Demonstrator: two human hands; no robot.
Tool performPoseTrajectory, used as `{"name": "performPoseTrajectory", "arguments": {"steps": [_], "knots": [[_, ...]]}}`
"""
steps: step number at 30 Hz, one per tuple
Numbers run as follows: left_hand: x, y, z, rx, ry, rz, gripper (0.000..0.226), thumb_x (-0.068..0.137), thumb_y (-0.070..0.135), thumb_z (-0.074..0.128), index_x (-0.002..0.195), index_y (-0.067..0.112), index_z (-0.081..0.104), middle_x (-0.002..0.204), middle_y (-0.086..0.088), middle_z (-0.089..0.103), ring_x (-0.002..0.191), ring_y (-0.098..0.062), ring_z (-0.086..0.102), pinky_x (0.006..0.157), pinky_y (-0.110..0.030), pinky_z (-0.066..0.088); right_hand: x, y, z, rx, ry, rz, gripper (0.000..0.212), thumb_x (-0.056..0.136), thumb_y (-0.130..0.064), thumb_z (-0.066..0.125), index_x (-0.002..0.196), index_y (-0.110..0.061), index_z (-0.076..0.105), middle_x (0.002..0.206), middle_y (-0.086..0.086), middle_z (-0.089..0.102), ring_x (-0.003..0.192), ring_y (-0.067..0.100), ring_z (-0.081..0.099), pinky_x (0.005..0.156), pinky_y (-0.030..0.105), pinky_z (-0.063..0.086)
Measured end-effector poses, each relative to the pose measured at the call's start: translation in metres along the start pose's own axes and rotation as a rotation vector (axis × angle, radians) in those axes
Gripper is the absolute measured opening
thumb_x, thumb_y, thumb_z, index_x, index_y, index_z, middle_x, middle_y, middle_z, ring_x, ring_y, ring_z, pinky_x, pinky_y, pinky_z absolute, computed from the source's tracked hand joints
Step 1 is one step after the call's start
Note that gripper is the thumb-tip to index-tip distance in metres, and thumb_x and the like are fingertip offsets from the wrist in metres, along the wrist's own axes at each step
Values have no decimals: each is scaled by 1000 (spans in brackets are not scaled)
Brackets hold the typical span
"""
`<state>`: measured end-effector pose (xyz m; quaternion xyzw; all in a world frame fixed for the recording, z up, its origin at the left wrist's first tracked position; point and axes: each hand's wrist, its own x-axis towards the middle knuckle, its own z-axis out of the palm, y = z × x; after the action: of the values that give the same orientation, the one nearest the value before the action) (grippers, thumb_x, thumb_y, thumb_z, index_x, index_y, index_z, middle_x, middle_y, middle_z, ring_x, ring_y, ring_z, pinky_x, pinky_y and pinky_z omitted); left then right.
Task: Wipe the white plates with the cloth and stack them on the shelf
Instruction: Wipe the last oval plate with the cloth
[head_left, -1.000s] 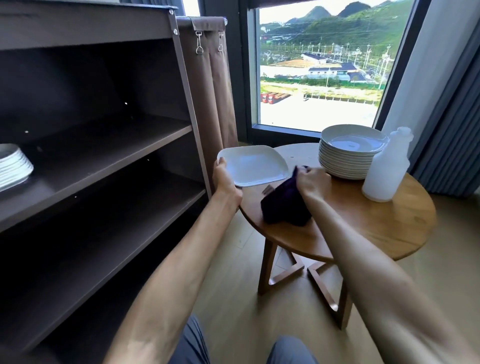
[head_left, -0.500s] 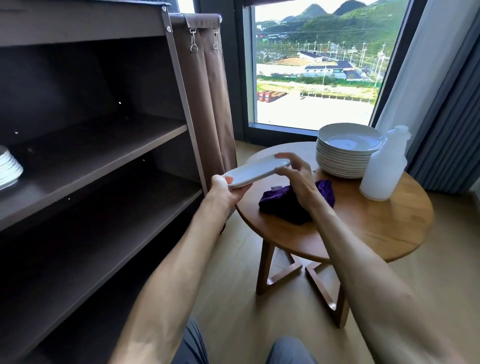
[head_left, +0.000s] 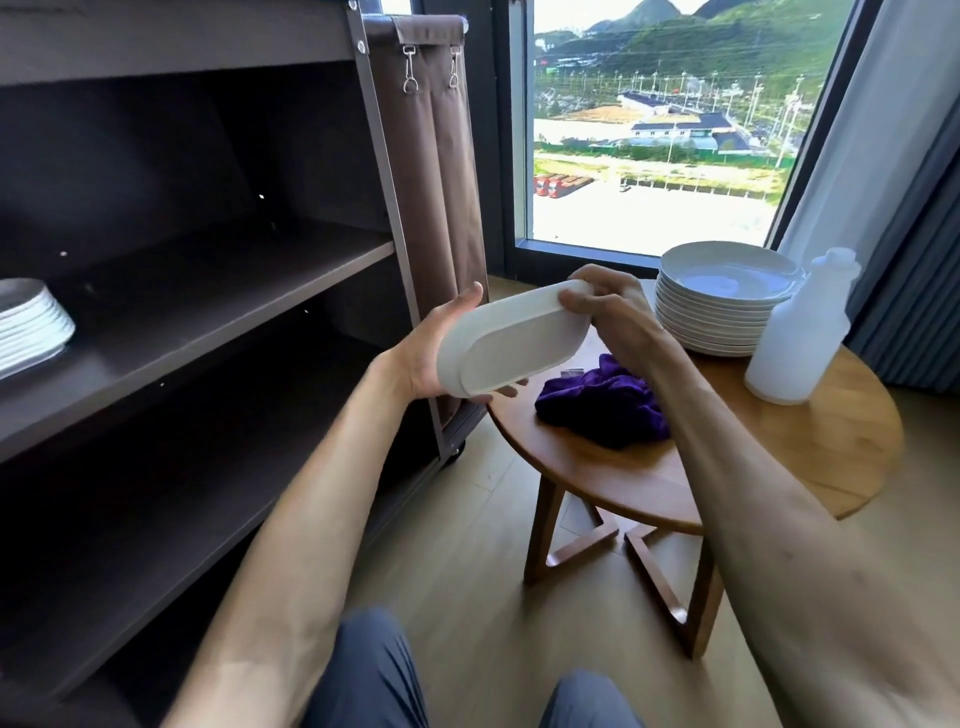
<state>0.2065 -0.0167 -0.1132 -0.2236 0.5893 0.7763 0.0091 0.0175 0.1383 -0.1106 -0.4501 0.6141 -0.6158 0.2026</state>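
Both hands hold a white squarish plate (head_left: 511, 351) in the air between the shelf and the table, tilted so its underside faces me. My left hand (head_left: 431, 353) cups its left edge from below. My right hand (head_left: 605, 306) pinches its upper right edge. The purple cloth (head_left: 605, 402) lies crumpled on the round wooden table (head_left: 779, 457), under my right forearm. A stack of several white round plates (head_left: 724, 306) stands at the table's back. Another stack of white plates (head_left: 28, 327) sits on the middle board of the dark shelf (head_left: 218, 301), at the far left.
A white spray bottle (head_left: 800, 332) stands on the table right of the plate stack. A brown fabric bag (head_left: 431, 171) hangs on the shelf's right side. Behind the table are a window and grey curtains. My knees show at the bottom edge.
My right hand dropped the cloth on the table and took the plate's right edge. Both hands then lifted the plate and tipped it so its underside faces me.
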Motion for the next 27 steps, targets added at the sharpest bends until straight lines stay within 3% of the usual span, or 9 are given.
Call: {"name": "performPoseTrajectory", "arguments": {"steps": [3, 5, 7, 9, 13, 17, 21, 24, 27], "knots": [[8, -5, 3, -82, -305, -99, 113, 74, 82, 59, 153, 5, 38, 155, -27, 36, 146, -47, 31, 109, -48, 41, 11, -17, 1, 67, -30, -21, 9, 77, -31, 75, 84, -26, 73, 99, 1, 63, 98, 22, 54, 83, 39, 41], [13, -9, 6, -180, -417, -97, 120, 66, 82, 71, 153, 8, 36, 157, -19, 20, 148, -38, 13, 116, -46, 30, 16, -25, 0, 4, -69, -40, 18, 72, -40, 74, 84, -27, 74, 102, 2, 64, 100, 24, 56, 83, 40, 44], [16, -13, 11, -236, -458, -95, 114, 65, 80, 74, 149, 8, 47, 156, -18, 30, 147, -37, 22, 117, -48, 29, 16, -28, 0, -48, -85, -32, 20, 70, -45, 73, 82, -29, 74, 104, 5, 65, 101, 25, 57, 83, 39, 46], [19, -17, 15, -239, -461, -90, 107, 66, 74, 78, 147, 11, 51, 148, -17, 45, 138, -36, 40, 109, -48, 43, 15, -22, -2, -87, -79, -13, 21, 68, -47, 73, 81, -31, 75, 105, 7, 65, 100, 24, 58, 83, 37, 47], [29, -29, 22, -264, -485, -60, 112, 70, 70, 74, 156, 13, 30, 148, -20, 40, 137, -35, 36, 103, -45, 47, 13, -8, 1, -118, -7, 34, 34, 78, -44, 74, 108, -28, 74, 107, 2, 67, 99, 17, 61, 87, 34, 49], [35, -39, 31, -308, -212, 75, 101, 70, 66, 77, 148, 15, 37, 125, -17, 51, 112, -31, 53, 82, -40, 57, 14, 18, 3, -422, 405, 238, 53, 90, -56, 61, 128, -19, 65, 128, 9, 64, 125, 30, 56, 105, 44, 44], [38, -42, 42, -109, 189, 207, 51, 89, 61, 52, 122, 22, 52, 103, -8, 56, 91, -21, 55, 70, -29, 50, -10, 60, -3, -809, 61, 813, 109, 45, -75, 84, 139, -31, 50, 157, 18, 26, 144, 44, 27, 115, 59, 31], [46, -47, 44, -71, 257, 229, 74, 71, 64, 55, 132, 23, 47, 104, -4, 57, 93, -19, 54, 77, -29, 47, -24, 71, -1, -889, 48, 774, 80, 58, -52, 91, 126, -24, 59, 141, 18, 51, 130, 40, 48, 106, 48, 44], [62, -56, 40, -9, 336, 242, 109, 51, 74, 71, 145, 26, 46, 125, -7, 60, 109, -25, 56, 98, -37, 46, -20, 68, -3, -591, 342, 602, 39, 69, -34, 83, 102, -18, 71, 111, 12, 71, 107, 32, 65, 85, 31, 51]]}}
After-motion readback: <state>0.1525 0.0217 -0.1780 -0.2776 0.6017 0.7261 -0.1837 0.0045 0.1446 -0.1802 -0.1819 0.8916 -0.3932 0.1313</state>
